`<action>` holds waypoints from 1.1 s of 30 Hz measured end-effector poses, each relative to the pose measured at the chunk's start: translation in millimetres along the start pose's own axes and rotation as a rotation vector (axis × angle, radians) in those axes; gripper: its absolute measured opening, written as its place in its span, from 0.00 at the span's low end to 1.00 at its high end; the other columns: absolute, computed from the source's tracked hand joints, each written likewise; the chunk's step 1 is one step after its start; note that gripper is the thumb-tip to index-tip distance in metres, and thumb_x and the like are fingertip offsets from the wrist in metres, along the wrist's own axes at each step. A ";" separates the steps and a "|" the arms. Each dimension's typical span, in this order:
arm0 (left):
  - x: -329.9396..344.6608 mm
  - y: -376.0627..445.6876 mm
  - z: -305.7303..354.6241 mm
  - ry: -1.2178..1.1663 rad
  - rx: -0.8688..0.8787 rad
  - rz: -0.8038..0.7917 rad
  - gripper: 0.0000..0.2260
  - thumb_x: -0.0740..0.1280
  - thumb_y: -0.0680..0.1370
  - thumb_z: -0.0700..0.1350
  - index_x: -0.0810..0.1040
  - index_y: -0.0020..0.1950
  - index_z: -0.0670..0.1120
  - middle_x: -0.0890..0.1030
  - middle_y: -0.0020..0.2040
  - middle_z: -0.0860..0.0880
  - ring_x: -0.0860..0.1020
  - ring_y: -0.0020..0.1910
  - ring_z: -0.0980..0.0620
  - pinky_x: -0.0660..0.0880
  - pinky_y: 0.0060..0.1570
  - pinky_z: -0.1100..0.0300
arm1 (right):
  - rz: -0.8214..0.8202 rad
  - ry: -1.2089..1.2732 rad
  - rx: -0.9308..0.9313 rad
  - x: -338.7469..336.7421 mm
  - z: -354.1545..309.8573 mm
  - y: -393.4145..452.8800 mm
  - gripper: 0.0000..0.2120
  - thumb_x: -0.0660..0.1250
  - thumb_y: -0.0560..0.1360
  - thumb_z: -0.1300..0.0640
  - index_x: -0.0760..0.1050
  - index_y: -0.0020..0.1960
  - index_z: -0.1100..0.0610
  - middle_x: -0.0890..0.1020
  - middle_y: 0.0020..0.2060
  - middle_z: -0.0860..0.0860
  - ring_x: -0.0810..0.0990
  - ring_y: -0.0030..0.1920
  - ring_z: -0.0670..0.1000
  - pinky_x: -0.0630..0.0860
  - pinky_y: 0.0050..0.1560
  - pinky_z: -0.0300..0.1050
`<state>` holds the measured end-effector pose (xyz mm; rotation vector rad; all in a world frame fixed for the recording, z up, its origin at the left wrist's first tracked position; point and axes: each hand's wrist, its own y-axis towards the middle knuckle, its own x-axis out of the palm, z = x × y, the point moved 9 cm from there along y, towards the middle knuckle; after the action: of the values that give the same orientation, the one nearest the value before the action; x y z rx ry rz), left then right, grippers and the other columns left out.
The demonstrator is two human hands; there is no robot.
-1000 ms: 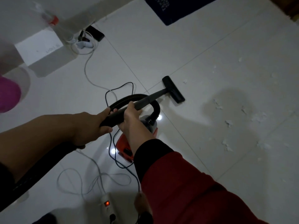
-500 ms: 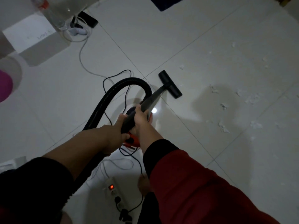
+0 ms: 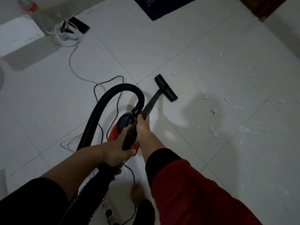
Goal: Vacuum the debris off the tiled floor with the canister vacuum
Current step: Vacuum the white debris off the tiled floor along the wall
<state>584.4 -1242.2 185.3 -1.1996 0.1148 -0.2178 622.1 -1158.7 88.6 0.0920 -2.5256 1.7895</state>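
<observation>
Black wand point(image 3: 150, 105) gripped by both hands, left hand point(image 3: 116, 153) & right hand point(image 3: 142, 127), nozzle point(image 3: 165, 88) seemingly on floor (debris point(image 3: 212, 129) nearby)

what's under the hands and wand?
The red canister on the tile floor, with the hose looping from its dark top. Both hands and the wand cover its right side.

a room in a home, dimly lit

large glossy white floor tiles point(image 3: 162, 43) with thin grout lines cover the whole view. a dark blue mat point(image 3: 162, 7) lies at the far edge, and a brown wooden door frame point(image 3: 266, 7) stands in the far right corner. household clutter sits on the floor: a power strip point(image 3: 110, 215) with a lit switch, loose cables point(image 3: 73, 65), a white box point(image 3: 27, 44), a clear plastic bottle point(image 3: 40, 18). a bare foot point(image 3: 138, 195) stands on the tiles.
</observation>
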 end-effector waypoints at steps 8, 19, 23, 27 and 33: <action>-23.8 41.5 71.9 0.165 0.105 0.024 0.36 0.57 0.82 0.49 0.31 0.76 0.54 0.80 0.33 0.50 0.78 0.26 0.57 0.73 0.25 0.67 | -0.039 0.065 -0.059 -7.2 -56.5 32.1 0.27 0.61 0.80 0.51 0.55 0.74 0.36 0.77 0.40 0.56 0.76 0.30 0.50 0.79 0.35 0.45; -22.7 112.8 173.0 0.193 0.152 0.065 0.33 0.57 0.82 0.48 0.35 0.75 0.60 0.57 0.40 0.63 0.69 0.36 0.64 0.76 0.33 0.72 | 0.051 0.021 -0.036 -46.8 -166.5 98.5 0.27 0.60 0.80 0.49 0.53 0.74 0.32 0.76 0.44 0.53 0.74 0.34 0.49 0.79 0.38 0.44; -21.0 131.8 217.7 0.301 0.181 0.079 0.32 0.54 0.82 0.49 0.34 0.76 0.56 0.70 0.50 0.60 0.71 0.43 0.65 0.71 0.37 0.76 | 0.051 0.062 -0.056 -61.7 -209.8 110.0 0.27 0.60 0.81 0.50 0.54 0.75 0.35 0.74 0.40 0.53 0.74 0.34 0.49 0.78 0.34 0.42; -43.1 144.7 255.1 0.475 0.098 0.093 0.32 0.53 0.82 0.54 0.33 0.76 0.57 0.67 0.73 0.40 0.77 0.59 0.46 0.72 0.62 0.54 | -0.020 0.031 -0.018 -55.2 -240.2 110.3 0.27 0.55 0.82 0.46 0.47 0.76 0.35 0.74 0.61 0.55 0.77 0.56 0.56 0.76 0.54 0.51; -61.0 171.2 316.9 0.485 0.172 0.103 0.31 0.55 0.82 0.51 0.37 0.77 0.54 0.71 0.70 0.40 0.75 0.52 0.49 0.71 0.54 0.58 | 0.059 -0.016 -0.035 -55.6 -302.6 141.5 0.27 0.53 0.82 0.47 0.45 0.76 0.37 0.71 0.46 0.50 0.78 0.52 0.54 0.72 0.49 0.47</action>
<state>607.7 -880.6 138.2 -0.9481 0.5687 -0.4167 667.7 -825.2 51.8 0.0306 -2.5960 1.7706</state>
